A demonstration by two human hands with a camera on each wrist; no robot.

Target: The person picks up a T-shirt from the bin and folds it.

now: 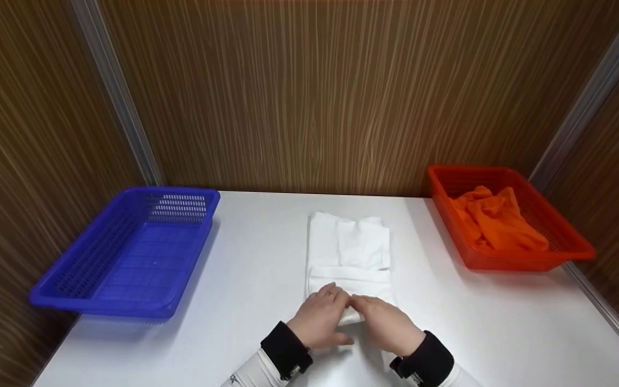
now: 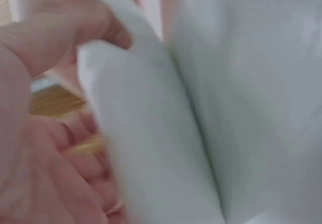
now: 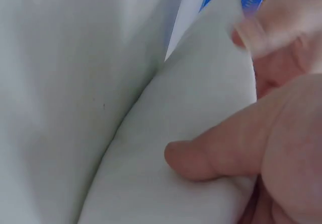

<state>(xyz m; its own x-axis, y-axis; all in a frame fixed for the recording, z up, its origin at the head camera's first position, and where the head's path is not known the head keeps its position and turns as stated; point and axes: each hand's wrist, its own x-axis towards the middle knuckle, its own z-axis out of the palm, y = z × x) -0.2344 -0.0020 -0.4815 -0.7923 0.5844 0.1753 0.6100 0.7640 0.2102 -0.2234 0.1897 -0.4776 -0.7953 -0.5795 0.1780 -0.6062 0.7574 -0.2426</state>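
Note:
A white garment [image 1: 363, 244], folded into a narrow strip, lies on the white table; whether it is a shirt cannot be told. Its near part is turned over into a flat layer. At this near end my left hand [image 1: 320, 317] and right hand [image 1: 387, 322] are side by side, fingertips almost meeting. In the left wrist view, the white fabric [image 2: 146, 133] runs between the left thumb and the curled fingers [image 2: 95, 173]. My right thumb [image 3: 196, 158] presses on the fold in the right wrist view, with the other fingers partly hidden behind it.
A blue plastic basket [image 1: 186, 258] with slotted walls stands at the left. To the right, a red basket [image 1: 508, 260] holds a crumpled orange cloth [image 1: 503, 220]. Wood-patterned panels [image 1: 299, 97] rise behind the table [image 1: 256, 258] and on both sides.

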